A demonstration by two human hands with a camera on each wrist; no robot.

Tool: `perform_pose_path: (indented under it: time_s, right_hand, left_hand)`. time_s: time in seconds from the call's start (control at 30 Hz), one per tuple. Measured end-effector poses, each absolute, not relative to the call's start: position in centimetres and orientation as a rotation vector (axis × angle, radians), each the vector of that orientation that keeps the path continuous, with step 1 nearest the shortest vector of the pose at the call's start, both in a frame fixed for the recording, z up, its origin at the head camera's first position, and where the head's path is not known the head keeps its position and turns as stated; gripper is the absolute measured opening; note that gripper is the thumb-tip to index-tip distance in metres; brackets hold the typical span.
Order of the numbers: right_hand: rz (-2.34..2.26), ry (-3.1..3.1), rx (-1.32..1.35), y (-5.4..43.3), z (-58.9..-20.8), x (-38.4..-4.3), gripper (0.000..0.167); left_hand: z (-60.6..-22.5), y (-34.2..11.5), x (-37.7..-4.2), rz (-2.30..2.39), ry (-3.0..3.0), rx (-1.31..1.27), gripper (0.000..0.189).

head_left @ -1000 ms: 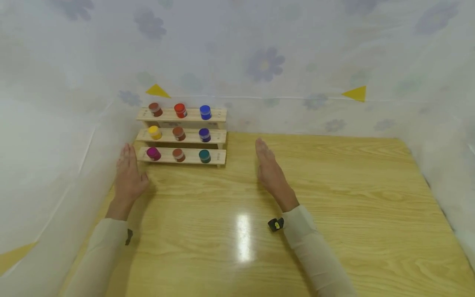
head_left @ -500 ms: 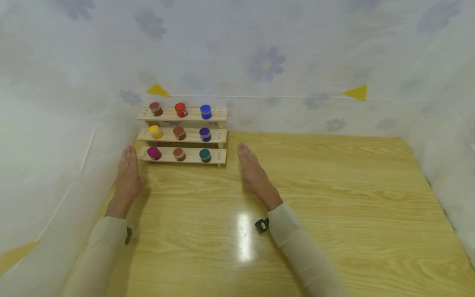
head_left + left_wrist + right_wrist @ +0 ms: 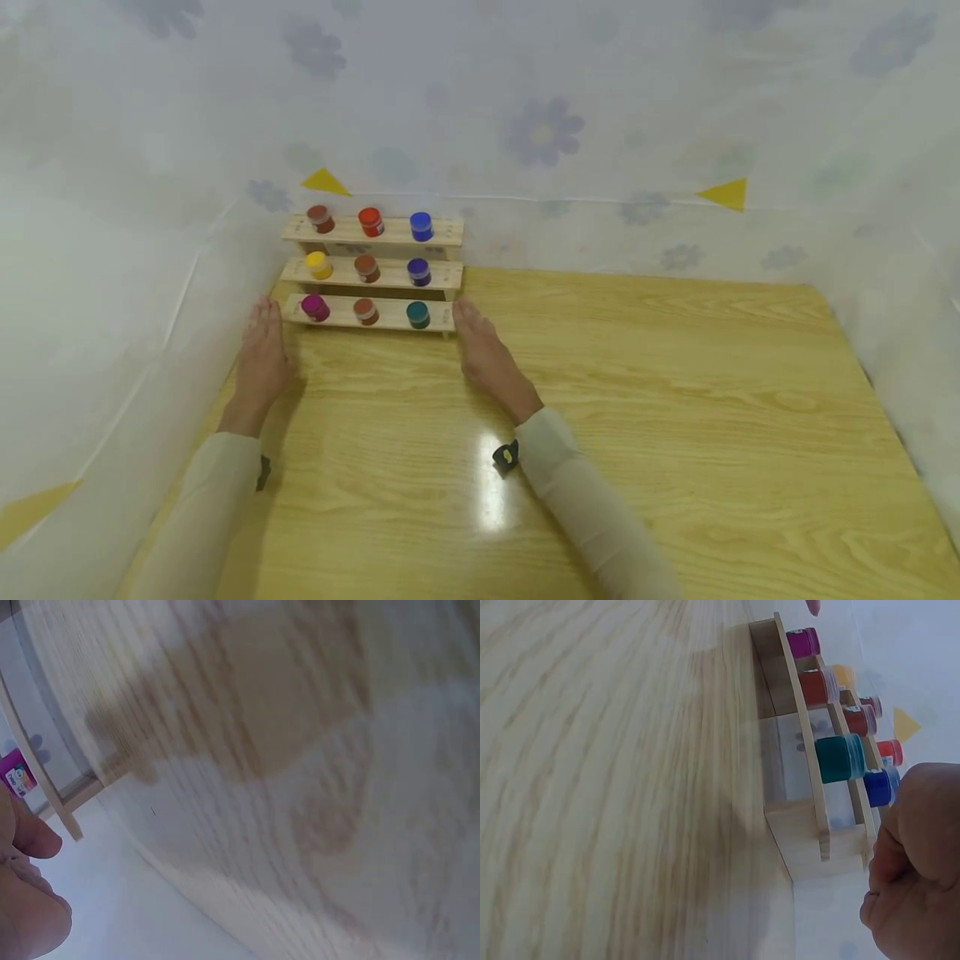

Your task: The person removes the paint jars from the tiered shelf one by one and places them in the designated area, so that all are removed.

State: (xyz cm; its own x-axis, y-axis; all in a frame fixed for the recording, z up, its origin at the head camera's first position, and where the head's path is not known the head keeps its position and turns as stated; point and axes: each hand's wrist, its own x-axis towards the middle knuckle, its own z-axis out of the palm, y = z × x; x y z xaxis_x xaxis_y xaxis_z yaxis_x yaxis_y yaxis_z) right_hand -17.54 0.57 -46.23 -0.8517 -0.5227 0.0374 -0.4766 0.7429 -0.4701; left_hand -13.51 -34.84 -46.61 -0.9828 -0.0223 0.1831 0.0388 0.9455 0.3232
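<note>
A wooden three-step rack (image 3: pixel 392 317) stands at the back left and bears several small paint jars. On its bottom step are a magenta jar (image 3: pixel 315 307), a brown jar (image 3: pixel 365 312) and a teal jar (image 3: pixel 417 314). My left hand (image 3: pixel 262 358) lies along the rack's left end, fingers straight and pointing forward. At the right end, my right hand (image 3: pixel 491 358) has straight fingers by the bottom step, near the teal jar. Whether either hand touches the wood I cannot tell. Neither hand holds anything.
The middle step carries a yellow jar (image 3: pixel 318 265), a brown jar (image 3: pixel 367 268) and a purple-blue jar (image 3: pixel 418 272). White flowered sheeting (image 3: pixel 487 100) surrounds the wood-grain table (image 3: pixel 675 400) at back and sides, close by the left arm. Yellow triangles (image 3: pixel 723 194) mark the sheeting.
My right hand has moved left across the table, from well apart to beside the rack's right end. The left hand has barely moved; its thumb has drawn in. The rack looks unmoved.
</note>
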Motion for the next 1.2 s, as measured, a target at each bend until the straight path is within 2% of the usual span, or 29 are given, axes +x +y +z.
perform_pose_path:
  time_s: [0.23, 0.53, 0.8, 1.03, 1.2]
  right_hand:
    - [-0.645, 2.814, -0.827, -0.2, -46.8, -17.8, 0.072]
    - [-0.494, 2.82, -0.854, -0.7, -47.6, -18.3, 0.068]
    - [-0.452, 2.799, -0.829, -1.3, -47.4, -18.1, 0.068]
    - [-0.308, 2.807, -0.846, -2.0, -47.2, -17.8, 0.062]
    - [-0.221, 2.825, -0.853, -2.2, -47.0, -17.5, 0.058]
  left_hand:
    - [-46.7, -34.7, -13.6, -0.553, -2.943, -0.083, 0.086]
    - [-46.6, -34.3, -14.6, -0.557, -3.029, -0.083, 0.067]
    - [-46.7, -33.9, -14.9, -0.532, -3.12, -0.1, 0.072]
    - [-46.7, -33.8, -14.7, -0.474, -3.124, -0.08, 0.06]
    - [-46.2, -33.8, -14.4, -0.448, -3.16, -0.082, 0.06]
